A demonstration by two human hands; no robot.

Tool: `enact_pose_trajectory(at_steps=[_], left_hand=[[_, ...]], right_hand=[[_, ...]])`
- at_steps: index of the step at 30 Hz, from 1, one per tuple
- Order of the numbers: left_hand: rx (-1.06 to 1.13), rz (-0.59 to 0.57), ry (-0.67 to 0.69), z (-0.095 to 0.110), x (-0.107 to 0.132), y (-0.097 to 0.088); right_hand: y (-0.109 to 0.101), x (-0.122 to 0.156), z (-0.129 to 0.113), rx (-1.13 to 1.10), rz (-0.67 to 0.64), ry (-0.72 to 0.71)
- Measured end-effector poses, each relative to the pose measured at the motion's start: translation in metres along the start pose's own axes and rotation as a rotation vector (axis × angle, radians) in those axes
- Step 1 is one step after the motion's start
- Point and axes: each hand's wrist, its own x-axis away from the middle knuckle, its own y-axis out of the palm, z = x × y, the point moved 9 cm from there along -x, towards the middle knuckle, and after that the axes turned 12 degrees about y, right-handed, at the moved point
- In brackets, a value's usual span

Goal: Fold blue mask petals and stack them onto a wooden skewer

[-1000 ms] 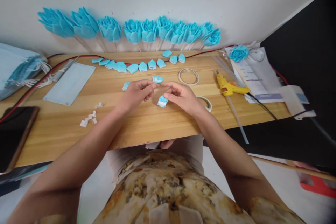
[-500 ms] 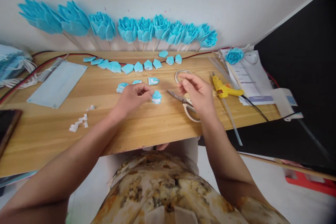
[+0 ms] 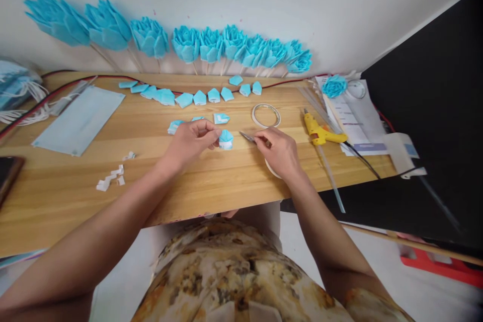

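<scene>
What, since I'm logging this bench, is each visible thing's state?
Small folded blue-and-white fabric piece, pinched by left hand.
White-handled metal scissors, gripped by right hand; opening unclear.
Light-blue folded pentagons, laid out.
Blue petalled flowers on sticks, standing.
Yellow plastic glue gun, lying on its side.
Round whitish tape roll, lying flat.
Pale-blue rectangular mask, lying flat.
Small white scraps, scattered.

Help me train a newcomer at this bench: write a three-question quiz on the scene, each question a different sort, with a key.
1. Multiple choice: what do the fingers of the right hand touch?
A) phone
B) scissors
C) flower

2. True or false: the yellow glue gun lies to the right of the round ring.

3. Short answer: which hand is nearer the folded blue-and-white piece lying between the two?

Key: 1: B. 2: true. 3: the left hand.
</scene>
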Motion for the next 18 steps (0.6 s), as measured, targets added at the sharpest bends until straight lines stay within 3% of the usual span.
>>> enact_pose_trajectory(at_steps=[10, 18], left_hand=[[0.028, -0.021, 0.018, -0.004, -0.001, 0.003], [0.010, -0.011, 0.002, -0.008, 0.000, 0.002]], right_hand=[[-0.005, 0.003, 0.001, -0.103, -0.014, 0.020], [0.003, -0.008, -0.004, 0.055, -0.101, -0.037]])
